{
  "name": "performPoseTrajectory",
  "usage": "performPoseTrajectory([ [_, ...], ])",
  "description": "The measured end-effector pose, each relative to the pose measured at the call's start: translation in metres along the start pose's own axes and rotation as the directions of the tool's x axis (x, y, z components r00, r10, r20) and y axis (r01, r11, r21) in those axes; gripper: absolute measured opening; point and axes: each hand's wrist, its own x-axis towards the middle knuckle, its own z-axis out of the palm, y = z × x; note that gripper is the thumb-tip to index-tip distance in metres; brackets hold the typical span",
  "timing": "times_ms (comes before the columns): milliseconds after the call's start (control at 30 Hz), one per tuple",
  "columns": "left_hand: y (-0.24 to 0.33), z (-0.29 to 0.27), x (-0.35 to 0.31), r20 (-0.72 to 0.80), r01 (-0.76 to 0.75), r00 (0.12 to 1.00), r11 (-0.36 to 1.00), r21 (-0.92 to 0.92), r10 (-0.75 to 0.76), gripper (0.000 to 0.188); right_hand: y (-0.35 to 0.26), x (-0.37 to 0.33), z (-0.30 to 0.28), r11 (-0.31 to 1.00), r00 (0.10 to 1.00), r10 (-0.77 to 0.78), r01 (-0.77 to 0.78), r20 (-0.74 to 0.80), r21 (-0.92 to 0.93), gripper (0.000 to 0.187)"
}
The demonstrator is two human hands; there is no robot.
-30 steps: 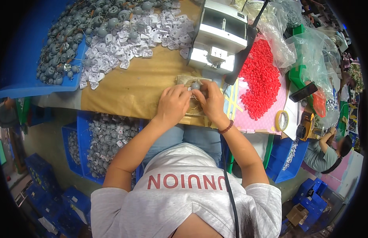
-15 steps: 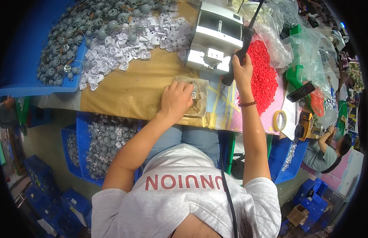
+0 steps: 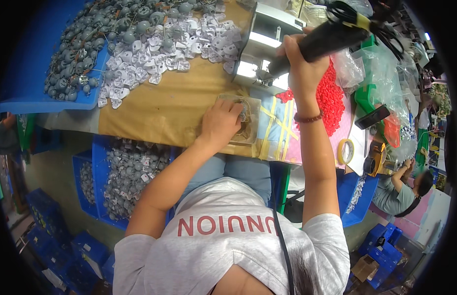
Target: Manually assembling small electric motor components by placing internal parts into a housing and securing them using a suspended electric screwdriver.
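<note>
My right hand [image 3: 307, 73] is wrapped round a black electric screwdriver [image 3: 331, 40], held tilted. Its tip points down and left at the front of a silver-and-white screw feeder [image 3: 278, 24]. Whether the tip touches the feeder I cannot tell. My left hand [image 3: 221, 120] rests at the left side of a small clear fixture block [image 3: 254, 123] on the bench. Its bent fingers press on a small grey part [image 3: 244, 114] sitting in that block, and they hide much of it.
White plastic pieces [image 3: 164, 51] and grey round parts with wires [image 3: 73, 69] pile up at the far left, by a blue bin [image 3: 21, 104]. Small red parts [image 3: 331, 98] lie to the right, near a tape roll [image 3: 345, 151] and a phone [image 3: 372, 117]. A co-worker [image 3: 398, 189] sits at far right.
My right hand has swung the screwdriver from upright beside the feeder to a tilt, bringing its tip over the feeder's front. My left hand stays at the fixture block.
</note>
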Motion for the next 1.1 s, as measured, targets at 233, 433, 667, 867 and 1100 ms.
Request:
performPoseTrajectory([
  [233,-0.001,-0.002,0.0,-0.014,-0.021,1.0,1.0,0.01,0.022,0.035,0.006,-0.01,0.014,0.977,0.977,0.211,-0.211,0.029,-0.019,0.049],
  [433,-0.001,-0.004,0.0,-0.035,-0.023,0.999,1.0,-0.009,0.022,0.032,-0.008,-0.072,0.022,0.963,0.968,0.231,-0.242,0.101,0.115,0.024],
  [667,0.001,-0.005,0.002,-0.02,-0.002,1.0,1.0,-0.016,0.001,0.027,-0.005,-0.089,0.023,0.977,0.977,0.204,-0.208,0.068,0.042,0.028],
  [867,0.0,-0.004,0.001,-0.032,-0.005,0.999,1.0,-0.009,0.005,0.03,0.005,-0.095,0.016,0.992,0.986,0.087,-0.072,0.143,-0.108,0.053],
  [1100,-0.004,-0.007,0.003,-0.04,-0.033,0.999,0.998,-0.053,0.031,0.033,0.01,-0.109,0.013,0.988,0.974,-0.005,0.04,0.228,-0.148,0.06],
])
